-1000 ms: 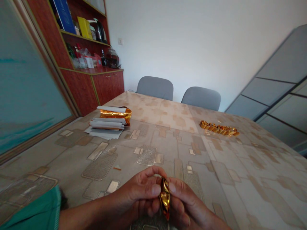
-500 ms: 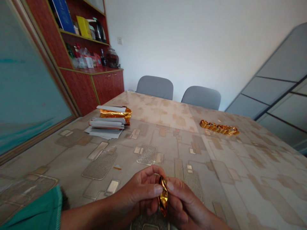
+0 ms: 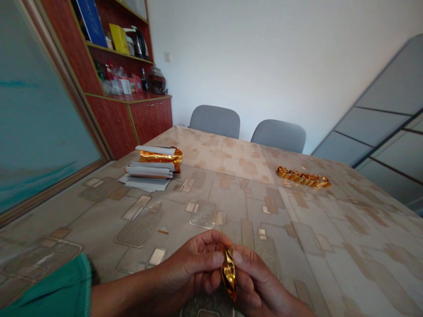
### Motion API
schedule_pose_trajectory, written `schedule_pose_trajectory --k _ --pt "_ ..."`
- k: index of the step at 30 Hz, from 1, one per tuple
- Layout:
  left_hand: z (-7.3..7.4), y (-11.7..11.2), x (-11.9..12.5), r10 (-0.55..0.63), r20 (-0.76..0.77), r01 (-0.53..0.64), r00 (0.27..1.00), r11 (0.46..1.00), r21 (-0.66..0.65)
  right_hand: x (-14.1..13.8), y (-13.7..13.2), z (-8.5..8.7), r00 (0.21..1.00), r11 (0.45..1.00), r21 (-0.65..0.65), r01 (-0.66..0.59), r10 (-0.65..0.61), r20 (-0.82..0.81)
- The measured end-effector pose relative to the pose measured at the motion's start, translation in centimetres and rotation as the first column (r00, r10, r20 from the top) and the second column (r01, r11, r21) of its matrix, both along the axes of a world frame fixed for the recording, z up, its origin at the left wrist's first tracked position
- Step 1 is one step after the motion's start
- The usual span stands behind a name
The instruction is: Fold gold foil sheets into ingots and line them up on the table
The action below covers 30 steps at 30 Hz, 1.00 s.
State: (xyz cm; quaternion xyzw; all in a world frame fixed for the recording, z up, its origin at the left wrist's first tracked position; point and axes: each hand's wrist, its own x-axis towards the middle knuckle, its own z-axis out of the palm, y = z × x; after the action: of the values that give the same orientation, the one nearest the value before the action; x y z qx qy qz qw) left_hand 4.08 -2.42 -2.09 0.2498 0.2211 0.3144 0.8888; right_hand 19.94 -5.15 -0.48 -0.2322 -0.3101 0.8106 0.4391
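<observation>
A small boat-shaped piece of folded gold foil paper [image 3: 229, 275] is pinched between my two hands, close to the table's near edge. My left hand [image 3: 203, 259] grips its left side with thumb and fingers. On the opposite side, my right hand [image 3: 253, 270] presses it with the thumb, the other fingers curled below. At the far right of the table lies a row of similar folded gold pieces [image 3: 302, 177]. A stack of white-backed gold foil sheets [image 3: 150, 169] sits at the far left, some of them curled over.
A patterned cloth covers the table [image 3: 205, 176]. A tiny paper scrap [image 3: 163, 230] lies left of my hands. Two grey chairs [image 3: 215, 121] stand at the far side, before a white wall. A red-brown cabinet [image 3: 148, 116] with bottles and a kettle is at the back left.
Both hands have shifted very slightly with the gold piece, whose inner hollow faces up a bit more. The view has moved a little; the stack and the row stay put.
</observation>
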Motion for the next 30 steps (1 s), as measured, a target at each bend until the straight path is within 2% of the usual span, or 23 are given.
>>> schedule_pose_trajectory --k 4,9,13,16,20,27,30 --pt "-0.1 -0.1 0.0 0.009 0.019 -0.009 1.0 1.0 -0.028 0.1 -0.1 -0.2 1.0 1.0 -0.023 0.013 -0.013 -0.013" --pt "0.0 0.0 0.1 0.065 -0.064 -0.069 0.996 0.996 -0.055 0.4 -0.1 -0.5 0.999 0.997 -0.074 -0.001 -0.002 -0.04" --pt "-0.1 0.3 0.1 0.002 -0.021 -0.004 1.0 0.996 -0.084 0.5 -0.1 -0.9 1.0 0.999 -0.034 -0.007 0.006 -0.027" --pt "-0.3 0.4 0.1 -0.03 0.025 0.031 0.999 0.998 -0.051 0.7 -0.1 -1.2 1.0 1.0 -0.026 -0.01 0.01 -0.015" --pt "-0.4 0.4 0.2 0.024 0.031 -0.022 0.999 0.997 -0.069 0.8 0.0 -1.3 0.999 0.996 -0.088 0.035 -0.038 -0.036" --pt "0.4 0.2 0.3 0.081 -0.036 -0.085 0.996 0.991 -0.104 0.7 0.0 -1.2 0.999 0.996 -0.088 0.022 -0.025 -0.032" --pt "0.2 0.2 0.4 0.088 -0.037 -0.091 0.995 0.988 -0.122 0.6 0.0 -1.3 0.999 0.995 -0.101 0.022 -0.027 -0.045"
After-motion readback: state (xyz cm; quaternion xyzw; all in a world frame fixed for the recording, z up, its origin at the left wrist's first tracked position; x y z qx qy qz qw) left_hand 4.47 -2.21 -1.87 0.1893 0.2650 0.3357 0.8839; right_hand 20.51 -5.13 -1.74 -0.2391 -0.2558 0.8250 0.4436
